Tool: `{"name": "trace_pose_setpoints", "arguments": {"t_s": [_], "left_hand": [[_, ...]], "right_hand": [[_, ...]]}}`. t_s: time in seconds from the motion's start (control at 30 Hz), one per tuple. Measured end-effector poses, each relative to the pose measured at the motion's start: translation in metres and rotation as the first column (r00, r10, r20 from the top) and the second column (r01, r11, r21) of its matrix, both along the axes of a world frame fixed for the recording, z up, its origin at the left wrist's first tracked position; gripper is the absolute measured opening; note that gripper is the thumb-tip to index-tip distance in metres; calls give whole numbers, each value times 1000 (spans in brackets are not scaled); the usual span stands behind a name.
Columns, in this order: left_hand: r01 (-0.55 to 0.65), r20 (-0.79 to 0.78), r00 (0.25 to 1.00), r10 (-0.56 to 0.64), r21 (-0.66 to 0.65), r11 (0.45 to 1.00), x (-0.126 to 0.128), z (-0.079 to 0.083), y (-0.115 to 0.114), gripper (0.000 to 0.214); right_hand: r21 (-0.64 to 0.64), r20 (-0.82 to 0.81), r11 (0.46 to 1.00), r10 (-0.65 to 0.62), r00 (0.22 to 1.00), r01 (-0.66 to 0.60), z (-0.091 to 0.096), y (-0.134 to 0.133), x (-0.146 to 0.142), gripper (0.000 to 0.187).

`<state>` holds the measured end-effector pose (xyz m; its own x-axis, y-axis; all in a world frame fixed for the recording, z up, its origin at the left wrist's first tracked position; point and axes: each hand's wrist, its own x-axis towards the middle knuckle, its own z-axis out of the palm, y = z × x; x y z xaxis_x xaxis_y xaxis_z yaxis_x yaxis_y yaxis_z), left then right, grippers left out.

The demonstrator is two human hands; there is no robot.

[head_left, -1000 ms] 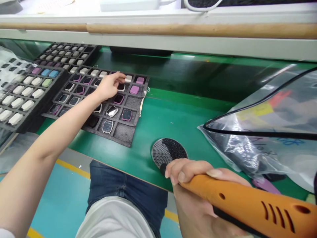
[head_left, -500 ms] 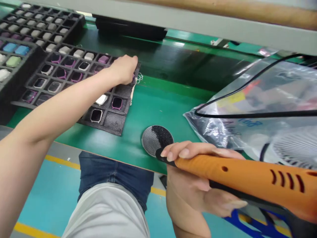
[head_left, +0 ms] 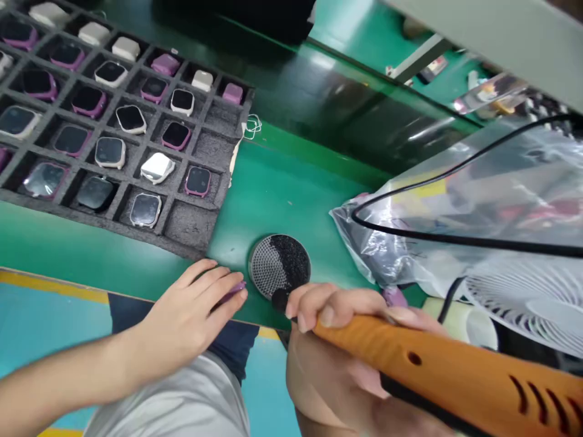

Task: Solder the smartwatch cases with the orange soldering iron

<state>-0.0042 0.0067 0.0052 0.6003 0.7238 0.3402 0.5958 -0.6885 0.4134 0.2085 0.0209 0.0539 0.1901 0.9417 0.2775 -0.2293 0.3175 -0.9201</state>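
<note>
My left hand (head_left: 194, 309) is closed over a purple watch case (head_left: 230, 293), most of it hidden by the fingers, low over the green bench just left of a round dotted grey disc (head_left: 268, 267). One side of that disc looks black and grainy. An orange handheld power tool (head_left: 410, 352) with vent slots is gripped in my right hand (head_left: 337, 340). Its dark narrow front end points at the disc's lower edge. Square watch cases and watches (head_left: 109, 152), purple, white and dark, sit in the pockets of a dark foam tray (head_left: 189, 223) at left.
A clear plastic bag (head_left: 392, 237) with items inside stands at right, a black cable (head_left: 455, 237) lying across it. Below it is a white slatted fan (head_left: 528, 291). The green bench (head_left: 282, 182) ends at a front edge near my body, and a grey beam (head_left: 514, 36) crosses above.
My left hand has come back from the tray's far right corner to beside the disc, now with a purple watch case. My right hand keeps the orange tool. The view has shifted.
</note>
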Motion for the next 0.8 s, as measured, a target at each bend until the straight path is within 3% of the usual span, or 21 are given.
{"name": "trace_pose_setpoints", "arguments": {"t_s": [0.23,0.33,0.43,0.8], "left_hand": [[-25,24,999,25,12,1000,2,-16,-1,39],[-33,27,999,32,28,999,3,-17,-2,39],[-42,35,999,41,42,998,2,-18,-4,37],[-91,106,991,84,62,994,6,-18,-8,28]], "right_hand": [[36,69,994,-103,992,101,-3,3,-9,62],[80,61,989,-128,990,123,-1,7,-12,48],[39,103,993,-114,988,110,0,6,-9,30],[27,130,987,-158,979,155,0,-8,1,29]]}}
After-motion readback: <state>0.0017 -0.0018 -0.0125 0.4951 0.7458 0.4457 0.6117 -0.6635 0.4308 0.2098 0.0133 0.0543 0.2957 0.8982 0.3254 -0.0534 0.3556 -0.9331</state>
